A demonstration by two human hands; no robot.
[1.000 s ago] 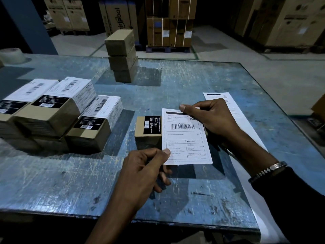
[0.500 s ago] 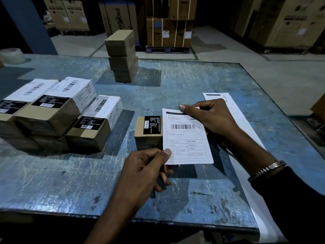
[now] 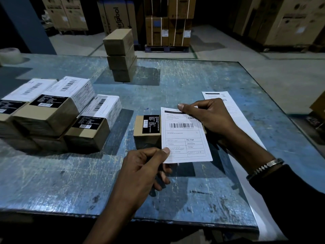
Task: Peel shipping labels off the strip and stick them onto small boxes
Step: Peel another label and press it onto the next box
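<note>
White label [image 3: 184,136] over small box [image 3: 140,128]

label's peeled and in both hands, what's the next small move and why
Probably lower the label onto the top of the small box just under its left edge. The left hand pinches its near corner and the right hand its far edge, so it is held flat, and that box carries only a black sticker, unlike the labelled boxes to the left.

Blue, scratched metal table [image 3: 175,88] fills lower field. Roll of clear tape [image 3: 10,54] on table at 10 o'clock, by far-left edge. Beyond the table, concrete floor [image 3: 263,74]. Strapped cartons on a pallet [image 3: 168,30] at 12 o'clock; a tall printed carton [image 3: 117,16] just left of them. More large cartons [image 3: 288,22] at 2 o'clock.
</note>
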